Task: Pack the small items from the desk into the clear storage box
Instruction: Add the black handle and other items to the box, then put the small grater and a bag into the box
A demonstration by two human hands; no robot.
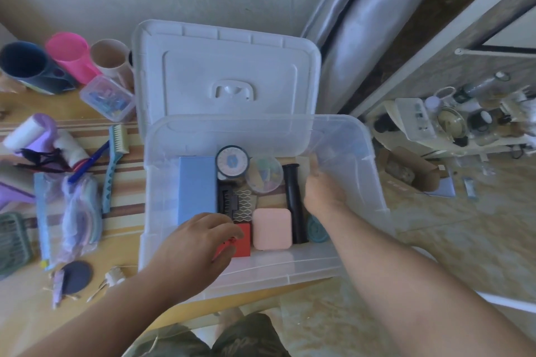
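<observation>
Inside the clear storage box [359, 153] at the desk [26, 293] edge, our left hand [197, 243] pinched the red box [242, 240] beside the pink case [271, 229], filling the row; our right hand [322, 191] lay relaxed, its grip loose, empty.

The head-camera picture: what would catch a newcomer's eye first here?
The big clear plastic storage box fills the middle, its white lid propped behind it. Inside lie a blue rectangular box, a pale pink rounded case and a black tube. The left hand sets a red box at the near wall, while the right hand reaches in beside the tube.
</observation>
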